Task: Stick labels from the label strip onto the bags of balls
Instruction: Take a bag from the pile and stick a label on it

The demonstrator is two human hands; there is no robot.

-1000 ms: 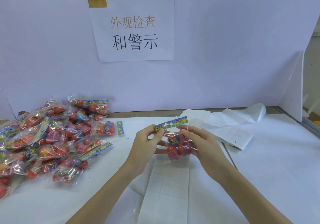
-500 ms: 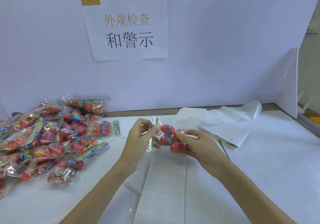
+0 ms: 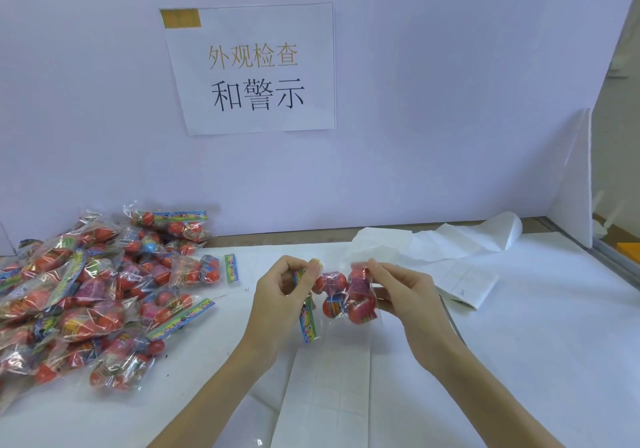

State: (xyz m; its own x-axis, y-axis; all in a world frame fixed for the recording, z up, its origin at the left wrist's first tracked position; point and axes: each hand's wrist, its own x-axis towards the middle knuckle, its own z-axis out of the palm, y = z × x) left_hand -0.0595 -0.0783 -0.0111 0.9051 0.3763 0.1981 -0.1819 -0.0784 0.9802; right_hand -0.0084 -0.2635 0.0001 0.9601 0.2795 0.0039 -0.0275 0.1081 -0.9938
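Observation:
Both hands hold one clear bag of red balls (image 3: pixel 341 297) above the table's middle. My left hand (image 3: pixel 282 304) pinches the bag's colourful header card, which now hangs downward on the left. My right hand (image 3: pixel 407 304) pinches the bag's opposite end by the balls. Directly beneath the bag lies the white label strip (image 3: pixel 332 395), a sheet of small square labels running toward me. A heap of several more bags of balls (image 3: pixel 93 295) covers the left side of the table.
Crumpled white backing paper (image 3: pixel 450 243) and a folded sheet (image 3: pixel 467 285) lie behind and right of my hands. A purple back wall carries a printed sign (image 3: pixel 252 67). A white side panel (image 3: pixel 575 177) closes the right; the table edge runs along it.
The bag has been turned in my hands: its header card, first on top and level, has swung round to the left and hangs downward. The view shifted slightly.

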